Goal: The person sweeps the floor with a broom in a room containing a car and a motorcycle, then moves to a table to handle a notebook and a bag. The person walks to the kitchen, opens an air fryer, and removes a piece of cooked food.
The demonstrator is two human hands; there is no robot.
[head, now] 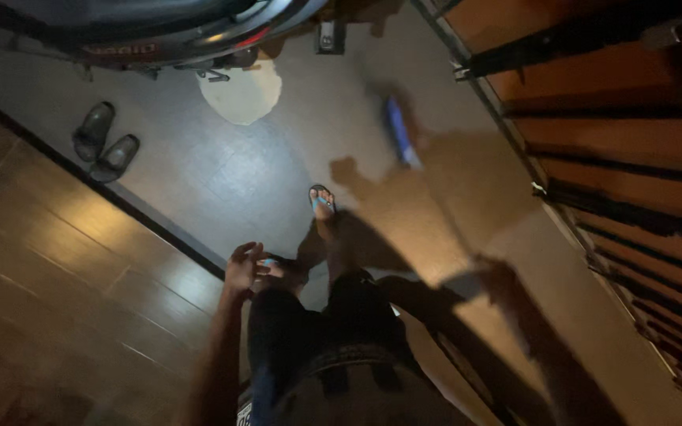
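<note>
My left hand [242, 264] hangs at my side with its fingers apart and nothing in it, just above my near foot. My right hand [503, 274] is a dark blur to the right over the tan floor, and whether it grips anything does not show. My forward foot wears a blue flip-flop [321, 201] on the grey tiled floor [222, 181]. A blue, elongated object [400, 130] lies blurred on the floor farther ahead.
A pair of dark sandals [104, 143] sits by the dark step edge [159, 225] of the wooden floor [57, 260]. A parked scooter [159, 31] stands ahead beside a pale floor patch [242, 93]. An orange barred gate [617, 158] runs along the right.
</note>
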